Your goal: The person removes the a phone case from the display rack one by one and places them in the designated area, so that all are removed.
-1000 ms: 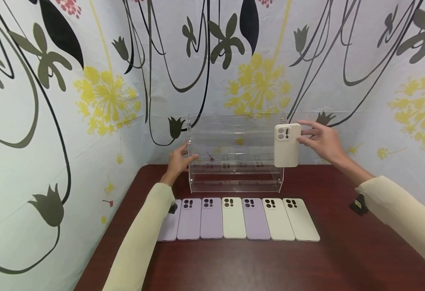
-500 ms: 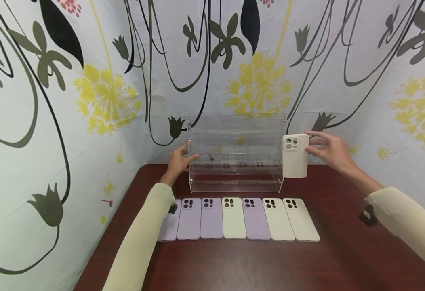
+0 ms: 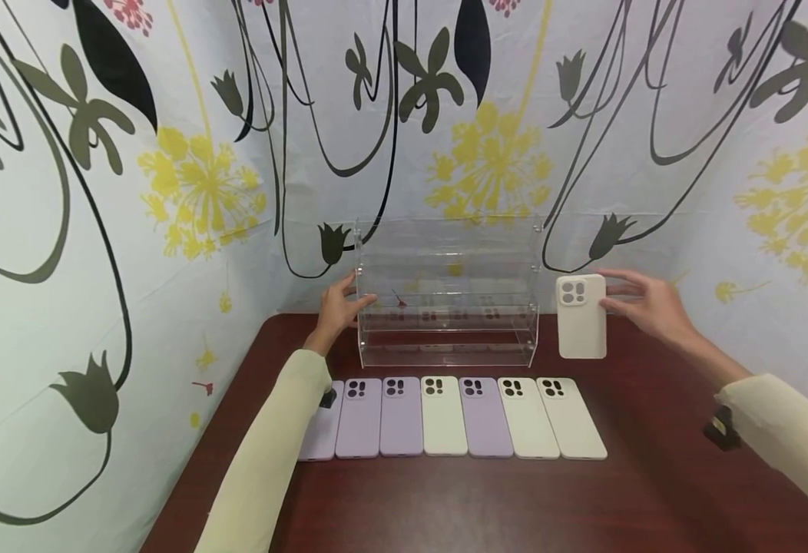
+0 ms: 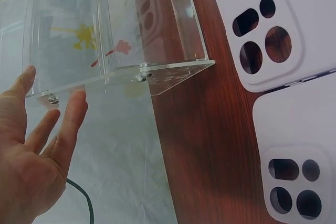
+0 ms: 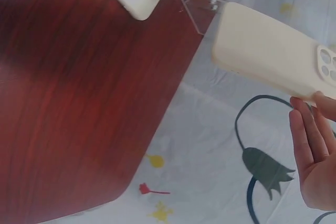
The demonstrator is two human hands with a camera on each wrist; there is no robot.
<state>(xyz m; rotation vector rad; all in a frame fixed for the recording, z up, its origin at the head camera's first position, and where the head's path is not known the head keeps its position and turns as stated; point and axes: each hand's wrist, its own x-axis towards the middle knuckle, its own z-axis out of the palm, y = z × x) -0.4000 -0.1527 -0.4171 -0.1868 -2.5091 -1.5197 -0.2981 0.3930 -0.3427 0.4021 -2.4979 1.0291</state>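
Note:
My right hand (image 3: 653, 311) pinches a cream phone case (image 3: 581, 322) by its right edge. The case hangs upright above the table, to the right of a clear acrylic tiered stand (image 3: 448, 357). In the right wrist view the thumb and fingertips meet at the case's long edge, near its camera cutouts. My left hand (image 3: 338, 311) touches the stand's left side, its fingers fairly straight and spread along the side panel (image 4: 178, 65). In front of the stand lies a row of phone cases, some lilac (image 3: 402, 422), some cream (image 3: 445, 422).
The dark red wooden table (image 3: 487, 507) carries the stand and the row. My left sleeve (image 3: 266, 453) covers part of the leftmost lilac case (image 3: 321, 434). A floral cloth (image 3: 432, 177) hangs behind and at both sides.
My right hand has moved right and down with the cream phone case, away from the stand's right end. My left hand, the stand and the row of cases have stayed put.

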